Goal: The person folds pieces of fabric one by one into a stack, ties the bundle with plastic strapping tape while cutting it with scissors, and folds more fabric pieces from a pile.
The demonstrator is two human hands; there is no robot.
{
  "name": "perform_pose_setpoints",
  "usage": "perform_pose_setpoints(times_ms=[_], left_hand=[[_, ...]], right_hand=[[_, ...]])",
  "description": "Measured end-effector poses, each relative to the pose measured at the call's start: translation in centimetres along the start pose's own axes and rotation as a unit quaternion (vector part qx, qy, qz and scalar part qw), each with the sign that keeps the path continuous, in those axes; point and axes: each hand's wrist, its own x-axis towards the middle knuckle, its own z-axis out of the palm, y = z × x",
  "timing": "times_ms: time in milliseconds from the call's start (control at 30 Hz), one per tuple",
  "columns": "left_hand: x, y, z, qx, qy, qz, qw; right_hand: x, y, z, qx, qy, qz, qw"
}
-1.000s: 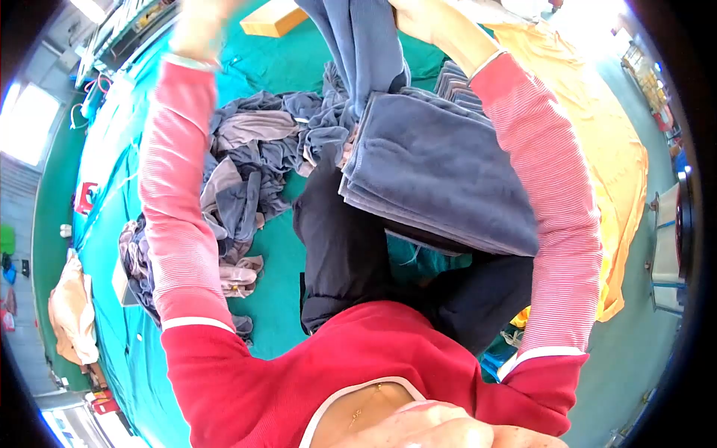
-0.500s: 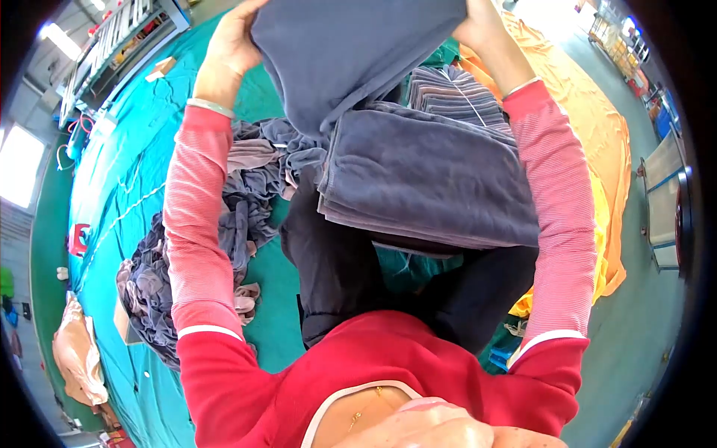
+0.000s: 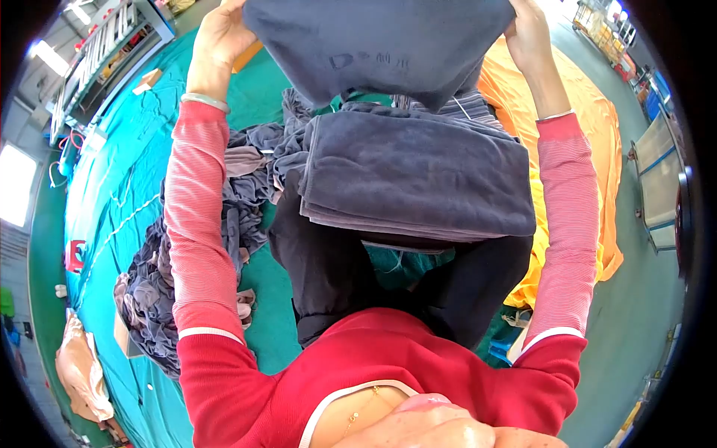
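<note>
A dark grey towel (image 3: 381,41) hangs stretched between my raised hands, with faint dark lettering on its face. My left hand (image 3: 225,36) pinches its left corner, and my right hand (image 3: 527,31) grips the right corner; the top edge runs out of view. Below it, a stack of folded grey towels (image 3: 418,172) rests above my knees. Partly hidden behind the held towel is a tied bundle of folded towels (image 3: 478,110).
Crumpled grey and pinkish towels (image 3: 153,291) are heaped on the left over a green ground sheet (image 3: 104,246). Orange-yellow cloth (image 3: 590,172) spreads along the right. A wheeled cart (image 3: 657,187) stands farther right, and a metal rack (image 3: 101,63) at the upper left.
My hands have moved apart, pulling the towel wider and flatter. Lettering now shows on it. The view has shifted slightly, and the towel covers more of the tied bundle.
</note>
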Motion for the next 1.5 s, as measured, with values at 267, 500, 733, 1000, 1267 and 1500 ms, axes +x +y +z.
perform_pose_setpoints(times_ms=[267,500,733,1000,1267,1500], left_hand=[[0.3,-3.1,2.0,-0.088,-0.158,-0.275,0.944],[0.9,-5.2,3.8,0.008,0.122,-0.017,0.992],[1.0,-4.1,5.2,0.166,0.080,-0.003,0.983],[1.2,-3.9,7.6,0.164,0.077,0.147,0.972],[-5.8,-1.2,16.2,0.283,0.070,0.256,0.922],[-17.9,-2.2,17.2,0.250,-0.150,0.194,0.937]], right_hand=[[-3.7,-4.2,-1.6,-0.208,-0.013,-0.041,0.977],[-3.3,-5.5,-4.0,-0.263,-0.020,-0.061,0.963],[-3.6,-5.7,-7.8,-0.106,0.014,-0.010,0.994],[-4.6,-7.0,-8.9,-0.046,0.042,-0.035,0.997],[-9.5,-15.2,-9.7,0.014,0.054,-0.098,0.994],[-23.4,-19.5,-7.5,-0.080,-0.119,-0.109,0.984]])
